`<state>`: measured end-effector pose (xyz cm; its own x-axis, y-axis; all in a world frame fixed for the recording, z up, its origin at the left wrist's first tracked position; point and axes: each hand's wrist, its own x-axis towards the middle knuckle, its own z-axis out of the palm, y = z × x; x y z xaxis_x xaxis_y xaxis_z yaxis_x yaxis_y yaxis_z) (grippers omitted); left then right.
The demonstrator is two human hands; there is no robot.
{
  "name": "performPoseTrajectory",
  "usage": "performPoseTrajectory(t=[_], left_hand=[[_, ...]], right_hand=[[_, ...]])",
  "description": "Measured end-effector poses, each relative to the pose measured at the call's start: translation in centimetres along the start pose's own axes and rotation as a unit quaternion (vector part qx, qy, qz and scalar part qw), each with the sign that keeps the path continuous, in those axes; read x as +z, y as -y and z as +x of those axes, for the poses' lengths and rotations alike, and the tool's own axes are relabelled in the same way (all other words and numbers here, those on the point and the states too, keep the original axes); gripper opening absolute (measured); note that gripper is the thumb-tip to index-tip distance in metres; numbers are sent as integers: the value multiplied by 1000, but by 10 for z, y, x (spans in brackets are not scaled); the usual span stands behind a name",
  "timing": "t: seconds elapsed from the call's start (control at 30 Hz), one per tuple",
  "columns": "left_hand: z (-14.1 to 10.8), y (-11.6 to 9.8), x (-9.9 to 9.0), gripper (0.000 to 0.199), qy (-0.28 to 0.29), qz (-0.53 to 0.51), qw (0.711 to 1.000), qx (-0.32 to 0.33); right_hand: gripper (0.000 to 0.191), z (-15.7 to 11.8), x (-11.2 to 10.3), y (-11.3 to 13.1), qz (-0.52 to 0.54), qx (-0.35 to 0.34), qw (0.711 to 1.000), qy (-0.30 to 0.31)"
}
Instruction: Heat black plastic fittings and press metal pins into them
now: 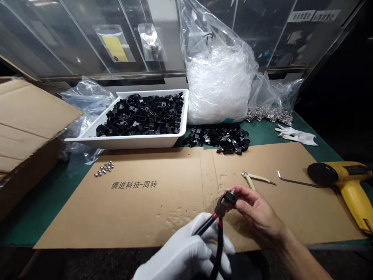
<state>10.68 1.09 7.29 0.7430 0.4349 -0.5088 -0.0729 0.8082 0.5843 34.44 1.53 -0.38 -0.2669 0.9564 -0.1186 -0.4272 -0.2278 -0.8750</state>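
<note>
My left hand (192, 249), in a white glove, is closed round the black handles of pliers (220, 209) with red bands near the head. The plier jaws are at a small black part (230, 197) with a metal piece sticking up from it. My right hand (258, 210), bare, pinches that black part between thumb and fingers from the right. Both hands are above the front of a cardboard sheet (131, 217). Just beyond my right hand lie cream-handled nippers (259, 179).
Behind the cardboard stand a white tray (136, 142) of black parts, a loose pile (230, 139) and a big clear bag (218, 85). Small metal pieces (104, 168) lie left. At right are a hex key (297, 181), a yellow heat gun (351, 186) and a white glove (295, 135).
</note>
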Motion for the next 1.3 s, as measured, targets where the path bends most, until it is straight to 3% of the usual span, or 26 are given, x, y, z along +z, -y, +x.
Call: performPoseTrajectory(t=[0.23,0.43,0.53,0.67,0.77,0.87,0.97,1.17,1.3], left_hand=[[7,15,-3,36,22,-98,995,12],[9,26,-10,28,24,-86,996,29],[10,25,-11,26,3,-39,999,38],[9,27,-11,26,-73,84,993,34],[10,34,-11,19,-139,195,969,64],[11,41,-11,19,-187,281,936,103],[11,46,-13,20,-193,301,927,112],[5,40,-13,14,-152,317,930,101],[6,40,-10,23,-169,333,926,61]], right_hand=[[27,0,-3,-9,19,4,1000,10],[29,2,-1,-8,15,24,999,33],[28,2,2,-11,16,36,999,36],[35,-1,6,-11,9,51,998,36],[46,-3,9,-7,-11,52,998,36],[41,-4,12,-7,-42,44,998,21],[30,-3,14,-9,-62,43,997,13],[35,-3,10,-1,-107,68,991,33],[40,-1,7,6,-137,96,984,57]])
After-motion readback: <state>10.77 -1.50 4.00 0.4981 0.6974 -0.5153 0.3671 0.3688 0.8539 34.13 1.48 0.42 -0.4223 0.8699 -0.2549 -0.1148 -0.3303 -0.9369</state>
